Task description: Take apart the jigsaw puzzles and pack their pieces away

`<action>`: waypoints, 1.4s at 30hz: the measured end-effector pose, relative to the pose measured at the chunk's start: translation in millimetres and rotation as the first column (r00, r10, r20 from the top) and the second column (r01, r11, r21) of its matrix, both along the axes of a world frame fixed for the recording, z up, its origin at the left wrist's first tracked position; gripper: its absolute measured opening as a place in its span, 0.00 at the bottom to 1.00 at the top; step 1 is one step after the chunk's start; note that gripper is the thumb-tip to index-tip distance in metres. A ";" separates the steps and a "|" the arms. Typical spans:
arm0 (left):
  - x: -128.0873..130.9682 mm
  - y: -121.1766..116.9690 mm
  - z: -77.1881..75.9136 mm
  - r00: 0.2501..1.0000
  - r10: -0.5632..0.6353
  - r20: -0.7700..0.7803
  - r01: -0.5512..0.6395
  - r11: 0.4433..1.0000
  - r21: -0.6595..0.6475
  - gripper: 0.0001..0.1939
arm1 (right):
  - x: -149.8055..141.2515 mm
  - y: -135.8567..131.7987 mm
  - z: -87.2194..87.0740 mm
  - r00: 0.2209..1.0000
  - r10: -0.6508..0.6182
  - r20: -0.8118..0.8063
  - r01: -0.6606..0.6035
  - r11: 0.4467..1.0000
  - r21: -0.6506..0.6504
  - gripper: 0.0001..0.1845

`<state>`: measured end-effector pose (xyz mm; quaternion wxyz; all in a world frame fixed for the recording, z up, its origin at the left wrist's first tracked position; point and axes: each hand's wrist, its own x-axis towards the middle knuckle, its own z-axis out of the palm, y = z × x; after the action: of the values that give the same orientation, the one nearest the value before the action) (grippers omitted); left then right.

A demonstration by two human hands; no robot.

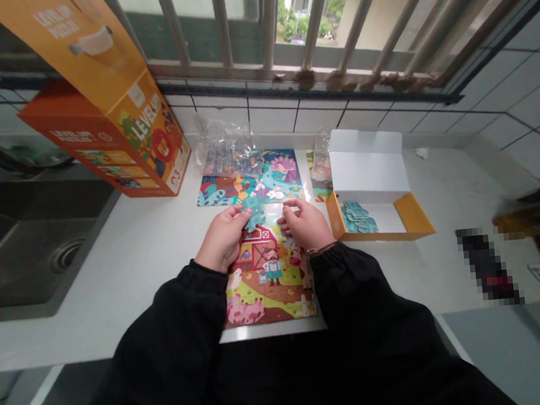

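A white counter (143, 264) is bounded at left by a sink (15, 313), bare surface being left between it and a farm puzzle (278, 290) laid near the front edge. Beside an open yellow box (408, 215), the right hand (306, 224) is loosely uncurled; in the left hand (221, 238), teal puzzle pieces (254, 213) are pinched.

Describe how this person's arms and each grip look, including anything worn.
The long, loose, black fabric left sleeve and matching right sleeve show no markings. The left grip and right grip are ungloved; what looks like a thin, dark band shows beside the latter.
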<state>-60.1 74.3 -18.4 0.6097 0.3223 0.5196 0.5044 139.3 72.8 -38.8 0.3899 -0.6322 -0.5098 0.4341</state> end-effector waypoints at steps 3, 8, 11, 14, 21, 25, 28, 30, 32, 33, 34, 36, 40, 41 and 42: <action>12.0 0.4 -14.4 0.999 0.039 0.001 -0.039 0.999 0.024 0.16 | -0.5 0.1 -5.7 0.984 -0.033 -0.177 0.026 0.999 -0.044 0.10; 10.5 0.5 -13.5 0.999 0.046 0.010 -0.046 0.998 0.033 0.10 | -2.1 -3.9 -3.0 0.922 -0.020 -0.386 0.005 0.999 -0.040 0.09; 10.8 0.1 -11.7 0.998 0.061 0.009 -0.061 0.998 0.030 0.09 | -2.9 -6.9 -1.0 0.880 -0.035 -0.473 0.012 0.999 -0.050 0.13; 12.0 -0.4 -11.2 0.997 0.078 0.004 -0.078 0.997 0.015 0.11 | -2.3 -8.7 -0.7 0.887 -0.015 -0.462 -0.015 0.998 -0.061 0.16; 11.1 -1.5 -12.6 0.997 0.072 -0.002 -0.072 0.997 0.033 0.12 | 1.5 -12.5 3.4 0.988 0.141 0.068 -0.143 0.989 0.023 0.17; 11.0 -0.7 -15.3 0.997 0.076 -0.006 -0.076 0.996 0.048 0.11 | 2.0 -15.4 6.1 0.972 0.164 0.166 -0.181 0.979 0.093 0.18; 11.3 -0.1 -15.8 0.996 0.086 -0.006 -0.086 0.995 0.050 0.13 | 2.1 -15.4 5.5 0.973 0.197 0.118 -0.214 0.964 0.158 0.19; 11.4 0.1 -15.7 0.996 0.091 0.000 -0.091 0.995 0.050 0.13 | 1.4 -15.2 4.8 0.972 0.223 0.074 -0.234 0.950 0.206 0.22; 11.1 0.1 -15.7 0.996 0.087 0.013 -0.088 0.994 0.060 0.13 | -0.3 -15.7 4.4 0.964 0.266 0.007 -0.260 0.935 0.239 0.26; 10.9 0.1 -15.8 0.996 0.085 0.020 -0.086 0.994 0.068 0.13 | -1.6 -16.4 4.2 0.955 0.295 -0.037 -0.278 0.929 0.242 0.28; 10.6 0.1 -16.1 0.996 0.084 0.025 -0.086 0.993 0.075 0.13 | -3.2 -17.4 4.0 0.943 0.323 -0.083 -0.296 0.925 0.237 0.30; 10.1 0.3 -16.8 0.996 0.086 0.039 -0.089 0.993 0.081 0.14 | -6.7 -19.9 3.3 0.923 0.355 -0.146 -0.320 0.922 0.218 0.34; 10.0 0.3 -17.0 0.994 0.087 0.071 -0.092 0.993 0.071 0.13 | -12.6 -23.5 1.0 0.947 0.311 -0.085 -0.289 0.936 0.200 0.36; 10.1 0.1 -16.5 0.993 0.093 0.076 -0.098 0.993 0.070 0.12 | -13.3 -23.3 0.6 0.958 0.284 -0.047 -0.271 0.943 0.193 0.36; 10.3 -0.1 -15.6 0.992 0.101 0.081 -0.106 0.992 0.067 0.12 | -13.6 -22.7 0.5 0.968 0.253 -0.002 -0.248 0.952 0.180 0.35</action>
<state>-49.7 74.2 -33.9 0.5904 0.2967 0.4933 0.5658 125.7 50.1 -38.3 0.3928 -0.5197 -0.6178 0.4405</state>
